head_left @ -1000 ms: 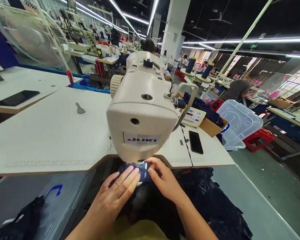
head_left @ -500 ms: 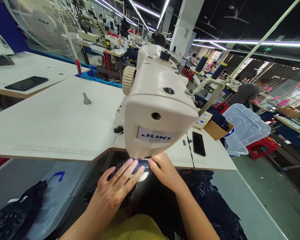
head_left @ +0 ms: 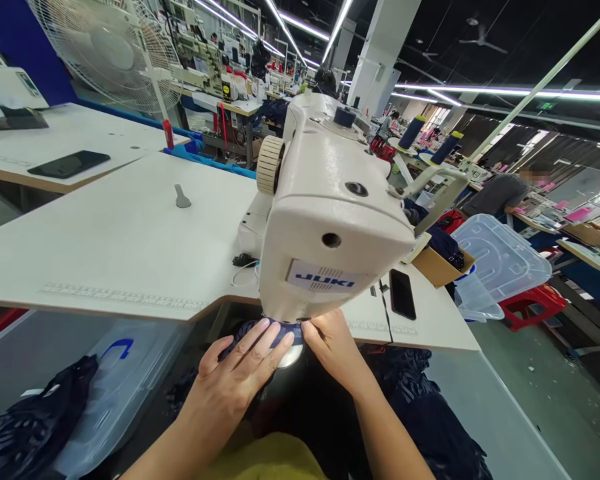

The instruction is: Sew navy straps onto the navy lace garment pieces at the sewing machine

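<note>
While pressing cloth (head_left: 286,338) under machine (head_left: 305,230) with left hand (head_left: 233,383) slightly spread, now curling right hand (head_left: 335,350) at the right edge, cannot tell if pinching; baring more near plate (head_left: 291,358) than before, apparently feeding farther.

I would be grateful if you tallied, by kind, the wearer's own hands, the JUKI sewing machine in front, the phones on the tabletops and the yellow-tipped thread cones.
Hands: 2 (left hand, right hand)
Sewing machine: 1
Phones: 2
Thread cones: 2
Total: 7
</note>
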Motion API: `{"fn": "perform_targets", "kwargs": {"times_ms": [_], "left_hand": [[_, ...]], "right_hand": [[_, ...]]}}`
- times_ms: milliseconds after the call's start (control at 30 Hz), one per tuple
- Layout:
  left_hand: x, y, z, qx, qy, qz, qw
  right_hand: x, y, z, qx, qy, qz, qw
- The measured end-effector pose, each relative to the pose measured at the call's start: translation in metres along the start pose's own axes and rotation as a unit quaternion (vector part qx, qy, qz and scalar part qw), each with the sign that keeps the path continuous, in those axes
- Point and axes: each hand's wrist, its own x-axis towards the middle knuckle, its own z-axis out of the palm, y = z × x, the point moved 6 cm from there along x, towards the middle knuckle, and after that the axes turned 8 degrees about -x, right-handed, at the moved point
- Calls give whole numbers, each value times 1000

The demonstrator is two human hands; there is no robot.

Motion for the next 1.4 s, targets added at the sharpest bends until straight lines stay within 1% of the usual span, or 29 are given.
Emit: {"fn": "perform_targets", "kwargs": {"times_ms": [100, 233, 433, 700, 800, 967, 1067, 1167, 1333, 1400], "left_hand": [[0, -1, 1, -1, -9, -3, 1000], [0, 0, 1, -1, -3, -10, 1000], [1, 0, 1, -17, -33, -60, 997], [1, 1, 0, -26, -31, -70, 997], [1, 1, -2, -36, -19, -72, 997], [-2, -2, -3, -65, -14, -93, 993], [-4, -4, -3, -52, -17, -76, 996], [-4, -5, -1, -31, -33, -52, 998], [-6, -7, 4, -49, -50, -50, 996], [-7, -8, 6, -58, -55, -38, 996]], "right_hand": [[0, 0, 0, 1, 1, 5, 1000], [0, -2, -2, -1, 10, 7, 1000], [-1, 0, 0, -4, 15, 12, 1000], [-2, -1, 0, 4, 12, 10, 1000], [-2, -2, 0, 7, 6, 9, 1000], [-1, -3, 1, 15, 7, 10, 1000], [-1, -2, 3, 14, 5, 17, 1000], [-1, -2, 3, 0, 5, 19, 1000], [-1, -4, 2, -3, 9, 7, 1000], [-1, -6, 1, 4, 4, 6, 1000]]}}
